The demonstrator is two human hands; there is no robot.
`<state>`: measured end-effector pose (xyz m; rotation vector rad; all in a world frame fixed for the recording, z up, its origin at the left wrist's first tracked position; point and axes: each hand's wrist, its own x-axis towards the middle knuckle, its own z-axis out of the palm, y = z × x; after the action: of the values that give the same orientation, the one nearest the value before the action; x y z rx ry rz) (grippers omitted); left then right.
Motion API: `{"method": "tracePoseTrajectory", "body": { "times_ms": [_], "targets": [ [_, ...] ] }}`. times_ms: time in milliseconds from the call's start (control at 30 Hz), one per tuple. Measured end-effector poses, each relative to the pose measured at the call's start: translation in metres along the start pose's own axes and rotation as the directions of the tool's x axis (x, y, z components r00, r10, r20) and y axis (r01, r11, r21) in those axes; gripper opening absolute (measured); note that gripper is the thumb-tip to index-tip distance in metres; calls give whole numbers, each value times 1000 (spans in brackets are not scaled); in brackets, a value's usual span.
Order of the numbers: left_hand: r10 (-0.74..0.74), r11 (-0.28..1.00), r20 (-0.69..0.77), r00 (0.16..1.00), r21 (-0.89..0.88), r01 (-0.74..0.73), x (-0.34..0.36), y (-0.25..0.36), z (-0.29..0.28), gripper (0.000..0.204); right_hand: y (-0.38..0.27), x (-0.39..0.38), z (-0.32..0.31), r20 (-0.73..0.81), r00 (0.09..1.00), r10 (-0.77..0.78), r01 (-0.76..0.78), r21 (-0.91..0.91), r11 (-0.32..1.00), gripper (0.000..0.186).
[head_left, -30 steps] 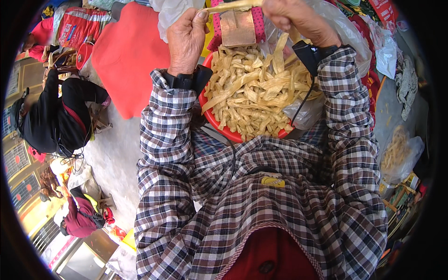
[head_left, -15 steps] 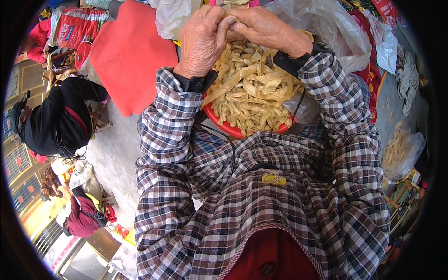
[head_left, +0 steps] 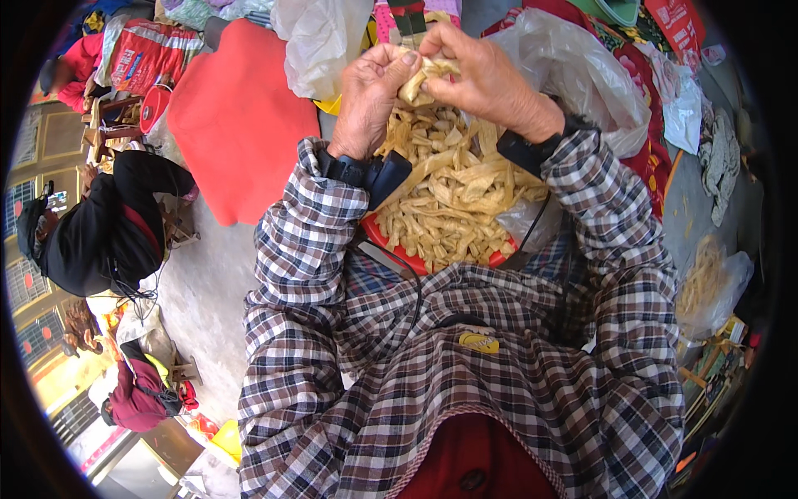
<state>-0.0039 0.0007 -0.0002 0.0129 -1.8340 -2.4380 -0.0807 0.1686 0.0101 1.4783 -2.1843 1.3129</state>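
Note:
Above the far side of a heap of limp, pale yellow strips (head_left: 449,204), my left hand (head_left: 366,104) and my right hand (head_left: 490,83) come close together. Between them is one folded, crumpled yellow strip (head_left: 416,86). Thumb and fingers of my left hand pinch its left side, while the right fingertips grip its other side. The heap fills a red basin (head_left: 399,252) at my lap; many of its pieces look short and knotted or folded, with several longer strips on top. Exactly what the strips are made of, I cannot tell.
Left of the basin lies a red sheet (head_left: 237,125), beside a white plastic bag (head_left: 320,46). A large clear bag (head_left: 582,79) stands at right. Beyond my hands is a dark green strap (head_left: 407,18) over something pink. People (head_left: 104,220) sit at far left.
My hands have parted slightly and turned, so the yellow strip between them now shows. The whole view has shifted, with the basin appearing a little lower.

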Motion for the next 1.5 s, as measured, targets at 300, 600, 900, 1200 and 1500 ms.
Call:
{"method": "tracePoseTrajectory", "body": {
  "times_ms": [300,600,900,1200,1500],
  "targets": [
    [-133,989,-7,991,59,133,4,9,5,20,5,-4,0,-50,998,-40,35,-93,995,15],
    [262,832,70,962,489,-262,1,6,5,28,13,-1,-13,448,854,264,-509,617,601,26],
    [202,897,-17,979,404,-179,-5,5,13,15,6,4,-8,339,829,444,-549,638,539,32],
    [246,944,-41,969,236,-229,-24,24,32,25,6,14,-10,191,827,529,-500,678,538,37],
    [422,687,35,906,639,-345,-9,26,17,48,26,4,-6,144,799,583,-557,542,630,44]
  ]
}}
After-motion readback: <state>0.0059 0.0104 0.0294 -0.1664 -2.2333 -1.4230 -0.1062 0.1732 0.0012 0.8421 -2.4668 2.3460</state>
